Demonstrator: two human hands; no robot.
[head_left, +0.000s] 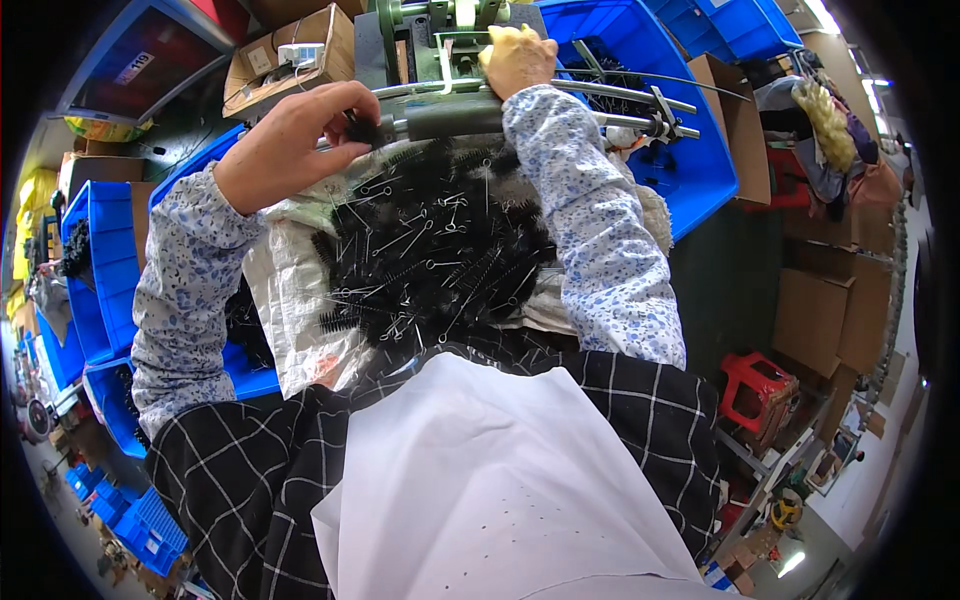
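In front of me, a heap of black twisted-wire brushes (440, 240) with looped wire ends lies on a white woven sack (290, 300). My left hand (285, 145) is at the heap's far left edge, thumb and fingers closed on a black bristle brush (362, 130). Beyond the heap stands a machine (375, 60) with a dark horizontal bar (455, 118) across its front. My right hand (518, 65), with yellow coverings on its fingertips, rests curled at the machine's right side. Whatever those fingers hold is hidden.
A large blue bin (690, 185) with metal rods (675, 105) over it stands right of the machine. An open cardboard box (300, 65) sits at far left. More blue bins (110, 260) are on my left; a red stool (755, 395) stands at right.
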